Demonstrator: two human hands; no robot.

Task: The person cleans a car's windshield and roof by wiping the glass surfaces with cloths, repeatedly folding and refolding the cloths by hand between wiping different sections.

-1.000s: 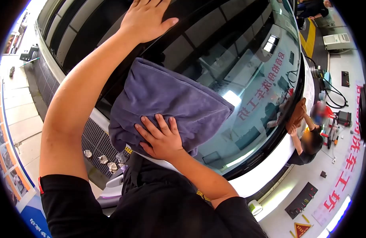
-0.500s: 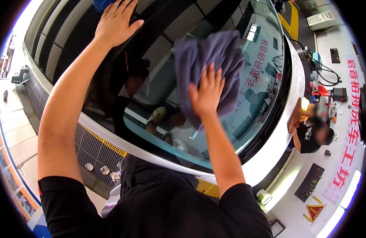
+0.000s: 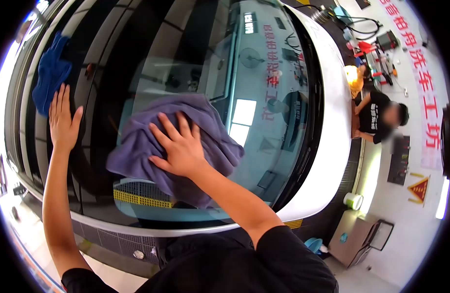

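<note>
My right hand (image 3: 180,145) lies with fingers spread on a purple-grey cloth (image 3: 215,139), pressing it against the car's windshield (image 3: 254,73). The cloth is rumpled, and its lower left part covers some of the glass. My left hand (image 3: 63,122) rests on the dark glossy roof at the left, its fingers stretched out and its thumb apart. Just beyond its fingertips a crumpled blue cloth (image 3: 53,73) lies on the roof, near or touching them.
White hood (image 3: 327,132) to the right. Beyond it a co-worker in black (image 3: 374,117) has hands at a brown cloth on the car; another person in yellow (image 3: 355,80) is behind. A metal cabinet (image 3: 349,237) and a green-and-white bucket (image 3: 353,200) stand lower right.
The view has shifted, showing more of the roof and the whole blue cloth. My right hand and the purple-grey cloth have moved left over the glass. My left hand is now lower in view.
</note>
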